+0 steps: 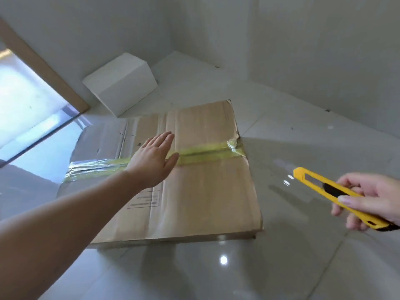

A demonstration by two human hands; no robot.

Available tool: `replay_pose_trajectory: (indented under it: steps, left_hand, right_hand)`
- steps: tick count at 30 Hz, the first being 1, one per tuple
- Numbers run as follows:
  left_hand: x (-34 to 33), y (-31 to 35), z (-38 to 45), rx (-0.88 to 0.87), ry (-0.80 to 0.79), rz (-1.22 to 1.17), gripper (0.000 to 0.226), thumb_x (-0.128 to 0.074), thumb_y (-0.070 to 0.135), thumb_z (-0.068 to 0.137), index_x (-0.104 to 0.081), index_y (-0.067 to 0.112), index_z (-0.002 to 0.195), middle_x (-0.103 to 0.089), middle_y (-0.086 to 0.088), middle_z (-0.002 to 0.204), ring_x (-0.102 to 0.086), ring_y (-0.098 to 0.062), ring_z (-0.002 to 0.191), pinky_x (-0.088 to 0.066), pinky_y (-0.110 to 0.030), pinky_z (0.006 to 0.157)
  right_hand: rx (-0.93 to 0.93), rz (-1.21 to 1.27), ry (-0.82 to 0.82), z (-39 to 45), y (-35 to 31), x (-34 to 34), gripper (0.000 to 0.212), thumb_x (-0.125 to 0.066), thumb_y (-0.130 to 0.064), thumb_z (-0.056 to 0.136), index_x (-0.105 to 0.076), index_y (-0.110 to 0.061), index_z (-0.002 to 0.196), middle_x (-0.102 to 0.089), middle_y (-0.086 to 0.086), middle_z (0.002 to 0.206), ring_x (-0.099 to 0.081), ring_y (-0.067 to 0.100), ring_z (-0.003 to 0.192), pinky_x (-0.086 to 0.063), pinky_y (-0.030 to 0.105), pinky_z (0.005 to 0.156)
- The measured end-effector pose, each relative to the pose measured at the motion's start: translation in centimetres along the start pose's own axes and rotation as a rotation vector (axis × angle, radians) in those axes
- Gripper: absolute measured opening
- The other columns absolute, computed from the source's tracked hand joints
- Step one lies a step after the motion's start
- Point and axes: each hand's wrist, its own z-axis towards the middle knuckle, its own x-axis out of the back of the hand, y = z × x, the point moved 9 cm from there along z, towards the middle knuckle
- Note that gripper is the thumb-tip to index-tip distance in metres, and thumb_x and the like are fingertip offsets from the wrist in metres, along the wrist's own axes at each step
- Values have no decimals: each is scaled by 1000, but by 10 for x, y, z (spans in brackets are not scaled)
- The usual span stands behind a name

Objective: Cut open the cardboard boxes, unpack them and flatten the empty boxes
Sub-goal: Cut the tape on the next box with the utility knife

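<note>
The cardboard box (194, 169) lay flat on the tiled floor (303, 267) before me, a strip of yellowish tape (205, 152) running across its top. My left hand (151, 161) reached over it with straight, relaxed fingers above the tape, while my right hand (372, 198) gripped a yellow utility knife (331, 191) beside the box. Beyond stood a white box (121, 83) against the wall.

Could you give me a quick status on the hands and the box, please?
Left hand open, flat over the taped seam. Right hand holding yellow utility knife, clear of brown box. Box still sealed. Nothing blocking the seam but the left hand.
</note>
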Motion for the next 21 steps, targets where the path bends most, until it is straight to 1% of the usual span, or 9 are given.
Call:
replay_pose_trajectory:
  steps: [2,4,6,9,12,14,16,19,21]
  left_hand:
    - [4,-52,-16,120,10,27,57,-41,39,96,-34,8,144,-37,-10,149,-35,-29,136,-28,-39,110]
    - [4,-100,-36,235,1,64,52,-43,37,95,-40,9,139,-42,-9,145,-42,-32,129,-34,-41,103]
    - [5,-144,-57,342,-6,65,48,-44,37,95,-44,10,134,-46,-8,141,-45,-34,124,-38,-42,99]
    - [9,-201,-81,488,-6,89,41,-43,39,94,-51,13,126,-52,-6,133,-51,-33,116,-45,-41,86]
    - [12,-245,-85,578,-32,128,38,-38,42,95,-53,13,114,-56,-6,122,-53,-31,108,-41,-36,72]
    - [13,-258,-70,547,-28,122,38,-36,42,96,-52,11,111,-56,-7,119,-53,-31,106,-40,-34,71]
    - [14,-256,-44,477,-7,113,37,-36,41,96,-50,10,111,-54,-8,121,-52,-32,108,-39,-36,75]
    - [7,-237,1,383,-3,88,46,-34,40,97,-43,10,131,-43,-8,142,-43,-30,126,-36,-39,96]
    - [-3,-219,31,310,-21,64,53,-32,42,97,-37,9,139,-35,-8,149,-34,-26,135,-27,-38,107]
  right_hand:
    - [142,-264,68,20,-38,-29,14,-63,-22,89,-58,-34,93,-69,7,80,-64,28,59,-53,35,50]
    - [291,-656,109,34,-82,-76,20,-55,-30,90,-46,-42,104,-62,-12,72,-54,9,53,-44,20,50]
    - [415,-941,57,35,-120,-140,33,-49,-42,92,-33,-43,121,-53,-19,78,-50,5,67,-39,18,60]
    - [519,-1282,-153,31,-140,-236,66,-41,-64,88,-10,-36,140,-43,-13,107,-52,10,97,-35,25,75]
    - [476,-1380,-256,35,-135,-280,94,-52,-66,81,0,-29,149,-38,1,120,-49,22,109,-37,34,78]
    - [475,-1441,-283,39,-140,-285,108,-75,-65,56,-34,-21,146,-52,10,106,-60,24,87,-44,34,59]
    - [489,-1490,-189,43,-148,-280,108,-86,-60,13,-72,-14,109,-58,5,69,-56,17,48,-35,27,33]
    - [384,-1488,-106,58,-147,-259,109,-83,-65,27,-64,-16,123,-58,4,80,-59,16,57,-46,26,43]
    - [478,-1418,-47,57,-156,-264,84,-81,-58,41,-70,-11,109,-52,3,66,-52,15,41,-34,14,33]
